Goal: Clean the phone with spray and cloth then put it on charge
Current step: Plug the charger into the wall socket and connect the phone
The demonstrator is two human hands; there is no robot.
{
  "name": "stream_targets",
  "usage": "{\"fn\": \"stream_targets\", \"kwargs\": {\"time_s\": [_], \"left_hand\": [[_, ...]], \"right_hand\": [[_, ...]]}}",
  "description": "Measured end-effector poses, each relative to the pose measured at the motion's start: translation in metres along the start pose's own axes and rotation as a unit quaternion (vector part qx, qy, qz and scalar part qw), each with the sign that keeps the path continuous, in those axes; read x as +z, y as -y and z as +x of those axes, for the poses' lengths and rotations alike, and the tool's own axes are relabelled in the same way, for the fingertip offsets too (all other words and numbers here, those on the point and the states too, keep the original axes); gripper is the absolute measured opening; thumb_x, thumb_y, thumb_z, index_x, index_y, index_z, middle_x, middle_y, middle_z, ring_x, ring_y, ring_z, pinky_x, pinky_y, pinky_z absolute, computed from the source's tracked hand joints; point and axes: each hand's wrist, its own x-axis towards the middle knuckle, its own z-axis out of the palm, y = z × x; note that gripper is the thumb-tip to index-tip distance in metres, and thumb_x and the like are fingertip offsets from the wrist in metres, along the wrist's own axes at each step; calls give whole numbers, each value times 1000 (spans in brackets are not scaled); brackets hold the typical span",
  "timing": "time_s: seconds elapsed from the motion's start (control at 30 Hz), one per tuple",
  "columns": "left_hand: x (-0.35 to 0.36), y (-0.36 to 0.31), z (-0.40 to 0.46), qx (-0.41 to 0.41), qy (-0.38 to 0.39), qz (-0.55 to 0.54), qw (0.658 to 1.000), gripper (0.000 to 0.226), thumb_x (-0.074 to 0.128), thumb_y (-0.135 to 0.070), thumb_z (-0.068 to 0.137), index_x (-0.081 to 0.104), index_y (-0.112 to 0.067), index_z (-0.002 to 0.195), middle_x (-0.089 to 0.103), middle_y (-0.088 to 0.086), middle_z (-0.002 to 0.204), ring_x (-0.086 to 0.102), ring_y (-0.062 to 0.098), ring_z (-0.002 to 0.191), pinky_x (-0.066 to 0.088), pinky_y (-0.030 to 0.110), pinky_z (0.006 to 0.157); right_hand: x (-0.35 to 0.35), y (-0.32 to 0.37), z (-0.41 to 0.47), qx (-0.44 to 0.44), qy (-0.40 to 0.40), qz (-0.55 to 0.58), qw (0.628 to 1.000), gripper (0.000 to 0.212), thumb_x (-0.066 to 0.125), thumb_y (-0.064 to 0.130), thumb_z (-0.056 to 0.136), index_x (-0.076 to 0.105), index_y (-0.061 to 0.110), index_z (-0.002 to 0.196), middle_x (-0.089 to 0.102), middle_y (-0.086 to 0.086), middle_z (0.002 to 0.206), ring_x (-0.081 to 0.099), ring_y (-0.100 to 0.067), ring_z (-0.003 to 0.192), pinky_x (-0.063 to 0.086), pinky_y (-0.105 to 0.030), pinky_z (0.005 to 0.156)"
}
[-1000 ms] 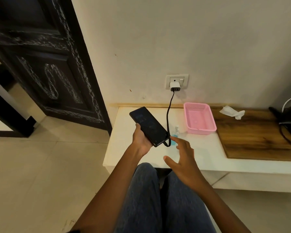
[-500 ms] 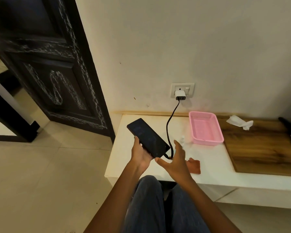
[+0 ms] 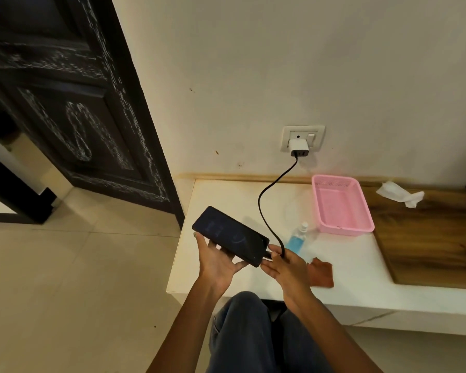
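The black phone (image 3: 230,235) lies screen up in my left hand (image 3: 218,261), held above the left end of the white shelf (image 3: 355,267). Faint marks glow on its screen. A black cable (image 3: 264,208) runs from the white charger (image 3: 298,148) in the wall socket down to the phone's lower end. My right hand (image 3: 288,267) holds the cable's plug at that end; the joint itself is hidden by my fingers. A small blue spray bottle (image 3: 297,239) stands just behind my right hand. A rust-coloured cloth (image 3: 322,274) lies flat on the shelf to its right.
An empty pink plastic basket (image 3: 342,205) sits on the shelf below the socket. A crumpled white tissue (image 3: 400,193) lies on the wooden board (image 3: 428,238) at the right. A dark carved door (image 3: 73,103) stands open at the left over a tiled floor.
The phone's screen now shows faint lit marks. My right hand has closed in on the plug at the phone's lower end. The spray bottle and the whole cloth have come into view.
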Motion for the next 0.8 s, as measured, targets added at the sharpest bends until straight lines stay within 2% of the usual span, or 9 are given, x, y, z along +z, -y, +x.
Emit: {"fn": "stream_targets", "kwargs": {"time_s": [0.1, 0.2, 0.3, 0.43, 0.53, 0.63, 0.8], "left_hand": [[-13, -1, 10, -14, -22, -9, 1000, 71, 22, -72, 87, 35, -28, 141, 41, 10, 146, 44, 38, 126, 41, 62, 92], [-29, 2, 19, -35, -50, -36, 998, 74, 22, -75, 84, 36, -28, 140, 42, 11, 143, 43, 39, 125, 45, 60, 83], [-43, 11, 27, -54, -71, -73, 993, 83, 20, -81, 79, 38, -27, 139, 44, 9, 140, 43, 38, 124, 47, 58, 80], [-58, 25, 37, -76, -115, -98, 985, 91, 16, -85, 74, 40, -26, 139, 47, 7, 139, 50, 35, 116, 47, 55, 82], [-66, 31, 43, -90, -132, -98, 982, 93, 13, -85, 75, 43, -24, 137, 50, 7, 137, 55, 35, 111, 44, 54, 89], [-71, 34, 46, -100, -137, -96, 981, 92, 12, -84, 76, 46, -21, 134, 51, 9, 136, 54, 36, 116, 40, 52, 96], [-77, 35, 51, -108, -150, -102, 977, 93, 13, -83, 78, 42, -19, 138, 50, 10, 135, 52, 35, 119, 40, 51, 95]], "right_hand": [[2, -7, 14, 3, -2, -12, 1000, 16, 51, 11, 94, 63, 9, 105, 69, -8, 99, 71, -18, 80, 58, -27, 72], [5, -11, 30, 2, -12, -27, 1000, 17, 49, 9, 96, 61, 8, 107, 67, -10, 103, 69, -26, 89, 55, -37, 85], [9, -13, 53, 12, -36, -49, 998, 20, 45, 8, 97, 60, 5, 110, 65, -11, 103, 67, -26, 88, 54, -36, 84], [13, -19, 85, 26, -55, -81, 995, 22, 41, 4, 98, 59, 4, 110, 64, -14, 97, 65, -24, 80, 55, -30, 74], [15, -26, 103, 40, -61, -99, 992, 24, 38, 2, 98, 59, 1, 110, 64, -17, 97, 65, -26, 80, 55, -26, 67], [17, -32, 114, 51, -64, -115, 990, 24, 39, 2, 97, 58, 2, 112, 64, -19, 101, 65, -29, 86, 56, -32, 75], [18, -46, 117, 69, -62, -117, 989, 22, 42, 3, 97, 58, 2, 112, 64, -18, 103, 65, -31, 90, 55, -38, 83]]}}
